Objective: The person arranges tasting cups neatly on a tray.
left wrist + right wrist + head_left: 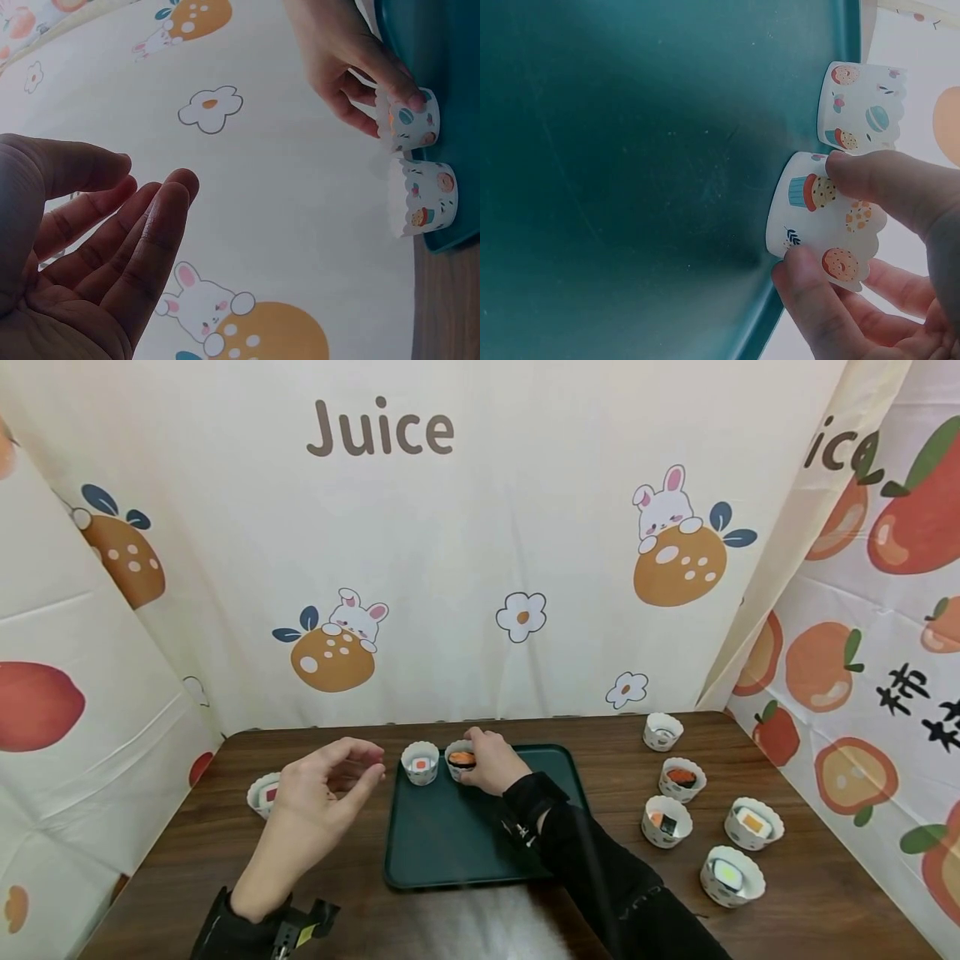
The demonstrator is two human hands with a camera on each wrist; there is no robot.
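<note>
My right hand (491, 763) grips a white paper baking cup (825, 217) by its sides, at the far edge of a dark green tray (480, 835). Inside that cup lies an orange-topped sushi piece (462, 760) with a dark band. Just left of it, a second paper cup (420, 763) with a white, red-centred sushi roll stands in the tray's far left corner. My left hand (318, 802) hovers left of the tray, fingers bent loosely and nothing between them. Behind it, partly hidden, a paper cup (262, 795) holds a white roll with a red centre.
On the table's right side stand several paper cups: an apparently empty one (663, 732) farthest back, one with a red-topped piece (682, 779), others with sushi (666, 822). A printed curtain (450, 543) rises behind the wooden table (330, 860).
</note>
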